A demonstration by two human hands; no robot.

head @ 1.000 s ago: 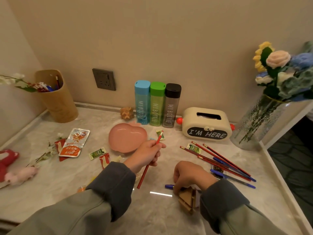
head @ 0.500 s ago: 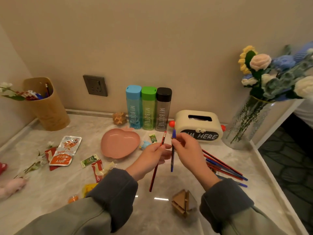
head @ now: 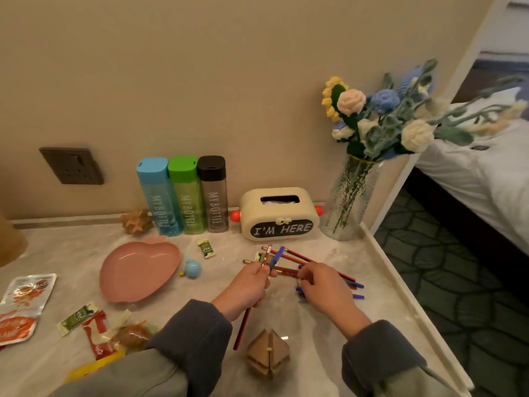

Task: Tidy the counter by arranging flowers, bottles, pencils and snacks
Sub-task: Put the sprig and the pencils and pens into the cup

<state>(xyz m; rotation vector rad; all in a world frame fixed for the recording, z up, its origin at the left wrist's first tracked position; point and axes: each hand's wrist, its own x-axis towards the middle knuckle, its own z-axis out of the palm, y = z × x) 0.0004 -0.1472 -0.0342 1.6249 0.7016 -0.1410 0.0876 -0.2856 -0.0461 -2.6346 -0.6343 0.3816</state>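
Fingers of my left hand (head: 252,285) clamp two pencils above the marble table (head: 223,253).
Slim red wooden pencil (head: 242,330) and blue pencil (head: 276,257) point to 1 o'clock; my right hand (head: 326,290), at 3 o'clock, lies on loose pencils (head: 302,257), grip unclear.

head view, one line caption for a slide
Left hand holds a red pencil and a blue pencil; right hand is on the loose pencils.

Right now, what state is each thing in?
Left hand: grips red pencil and blue pencil.
Right hand: on loose pencils, grip unclear.
Bottles: upright, capped.
Plate: empty.
Vase: upright, holds flowers.
Snacks: lying scattered.
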